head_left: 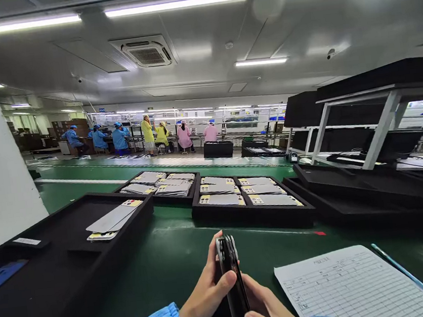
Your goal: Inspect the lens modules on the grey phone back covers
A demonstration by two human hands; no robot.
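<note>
In front of me a small stack of dark, glossy phone back covers (233, 278) stands on edge, their camera bumps towards the top. My left hand (207, 288) is closed on its left side, thumb across the near face. On the right side, my right hand (268, 307) grips the same stack low down, fingers bent around it. Part of the stack's lower end runs out of view. Both wrists show blue sleeves. Below lies the green work surface (184, 253).
A black tray (60, 206) at left holds several silver phone back covers (113, 218). Two black trays with more covers sit ahead (254, 217). At right are a written sheet (336, 281), a light-blue pen (408, 276) and stacked black trays (367, 186). People work far back.
</note>
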